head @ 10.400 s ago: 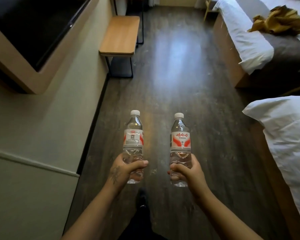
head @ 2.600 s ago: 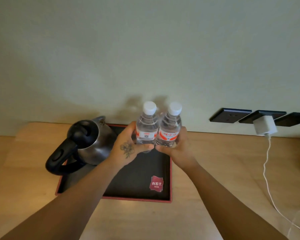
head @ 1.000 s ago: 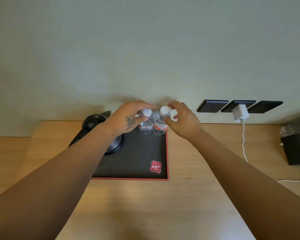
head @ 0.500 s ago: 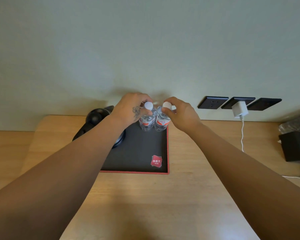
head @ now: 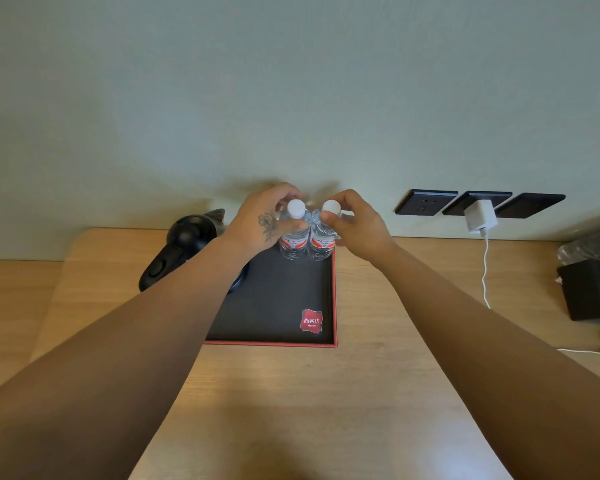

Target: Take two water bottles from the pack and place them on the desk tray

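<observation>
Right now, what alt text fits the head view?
Two hands, left hand and right hand, grip the necks of two water bottles standing side by side at the far right corner of a black tray, beside a kettle on a wooden desk.

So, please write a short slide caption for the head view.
Both hands, left and right, steady two water bottles upright at the tray far corner.

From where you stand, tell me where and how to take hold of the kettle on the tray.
Grip the kettle by its black handle, which sticks out toward you and to the left, clear of the tray's rim. Come from the front left with the left hand; its forearm already crosses the kettle's right side, and the two bottles stand to its right, so that side looks crowded.
</observation>
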Demonstrator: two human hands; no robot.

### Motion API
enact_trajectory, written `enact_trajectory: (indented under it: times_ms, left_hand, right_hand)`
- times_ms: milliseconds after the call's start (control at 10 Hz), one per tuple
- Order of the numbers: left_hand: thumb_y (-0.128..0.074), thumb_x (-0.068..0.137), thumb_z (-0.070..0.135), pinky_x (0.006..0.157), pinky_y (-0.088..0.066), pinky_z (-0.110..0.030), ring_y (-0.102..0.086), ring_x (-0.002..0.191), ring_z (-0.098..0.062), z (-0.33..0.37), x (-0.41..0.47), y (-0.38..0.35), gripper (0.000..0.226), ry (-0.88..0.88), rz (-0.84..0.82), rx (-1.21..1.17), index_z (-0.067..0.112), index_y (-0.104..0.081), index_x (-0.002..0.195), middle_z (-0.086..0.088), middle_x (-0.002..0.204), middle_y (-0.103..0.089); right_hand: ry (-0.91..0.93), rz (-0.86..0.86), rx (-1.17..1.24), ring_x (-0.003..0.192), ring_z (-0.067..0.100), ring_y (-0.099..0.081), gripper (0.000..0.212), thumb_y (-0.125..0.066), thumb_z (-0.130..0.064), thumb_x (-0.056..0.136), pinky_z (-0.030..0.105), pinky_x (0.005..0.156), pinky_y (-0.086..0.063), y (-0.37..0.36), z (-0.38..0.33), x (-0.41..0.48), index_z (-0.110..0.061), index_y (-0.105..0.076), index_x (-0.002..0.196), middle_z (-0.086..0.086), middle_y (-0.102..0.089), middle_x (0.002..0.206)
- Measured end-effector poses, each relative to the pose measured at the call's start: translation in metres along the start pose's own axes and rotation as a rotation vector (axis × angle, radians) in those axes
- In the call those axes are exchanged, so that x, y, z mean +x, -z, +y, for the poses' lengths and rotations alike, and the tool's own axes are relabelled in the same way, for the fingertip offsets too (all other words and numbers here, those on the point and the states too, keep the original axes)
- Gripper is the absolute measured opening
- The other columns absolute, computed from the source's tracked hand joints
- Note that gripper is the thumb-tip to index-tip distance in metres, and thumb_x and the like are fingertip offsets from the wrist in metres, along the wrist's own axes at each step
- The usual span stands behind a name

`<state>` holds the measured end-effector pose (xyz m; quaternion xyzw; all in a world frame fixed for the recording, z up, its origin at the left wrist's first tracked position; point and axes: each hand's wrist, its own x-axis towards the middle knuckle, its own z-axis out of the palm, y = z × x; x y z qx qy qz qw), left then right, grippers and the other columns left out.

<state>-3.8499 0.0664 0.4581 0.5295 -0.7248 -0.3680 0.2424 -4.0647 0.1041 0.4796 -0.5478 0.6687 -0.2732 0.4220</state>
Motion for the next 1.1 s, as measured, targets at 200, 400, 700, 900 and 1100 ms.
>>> enact_trajectory:
  times_ms: [200,400,700,900,1100]
  left_hand:
    - [-0.093,0.081,0.01,0.098,-0.057,-0.059,-0.07,0.106,-0.04,-0.001,0.002,-0.008,0.034,0.041,0.016,-0.022,0.008,-0.075,0.111,-0.015,0.11,-0.077]
    - [-0.093,0.082,0.011,0.093,-0.058,-0.055,-0.068,0.101,-0.038,0.006,0.0,-0.012,0.032,0.016,0.071,0.022,0.007,-0.074,0.108,-0.014,0.107,-0.075]
    - [-0.091,0.086,0.012,0.096,-0.057,-0.054,-0.067,0.107,-0.038,0.011,-0.005,-0.01,0.032,0.051,0.057,0.021,0.005,-0.072,0.111,-0.016,0.114,-0.074]
    - [-0.091,0.085,0.022,0.097,-0.055,-0.044,-0.066,0.114,-0.03,0.009,-0.012,-0.01,0.042,0.076,0.064,0.013,0.014,-0.067,0.118,-0.008,0.119,-0.073]
    - [-0.093,0.084,0.028,0.11,-0.052,-0.042,-0.064,0.128,-0.023,0.017,-0.017,0.004,0.053,0.092,0.096,-0.018,0.02,-0.065,0.128,-0.005,0.135,-0.067]
  right_hand:
    - [0.061,0.035,0.05,0.115,0.023,-0.065,0.019,-0.071,-0.028,0.101,0.053,0.106,-0.057,-0.004,0.005,-0.001,-0.018,-0.062,0.115,-0.023,-0.063,0.105]
    - [0.054,0.103,0.023,0.115,0.019,-0.059,0.017,-0.071,-0.029,0.101,0.049,0.105,-0.057,-0.012,0.008,-0.001,-0.026,-0.059,0.114,-0.007,-0.064,0.118]
    - [0.034,0.122,0.044,0.115,0.014,-0.057,0.019,-0.071,-0.033,0.101,0.05,0.105,-0.058,-0.015,0.01,-0.004,-0.032,-0.057,0.113,-0.017,-0.062,0.112]
    - [-0.034,0.114,0.05,0.134,0.019,-0.059,0.047,-0.074,-0.042,0.097,0.041,0.11,-0.052,-0.011,0.012,-0.008,-0.024,-0.059,0.137,-0.005,-0.064,0.143]
    - [-0.031,0.134,0.042,0.134,0.021,-0.062,0.065,-0.081,-0.046,0.091,0.041,0.111,-0.053,0.006,0.005,-0.023,-0.016,-0.055,0.143,-0.001,-0.063,0.148]
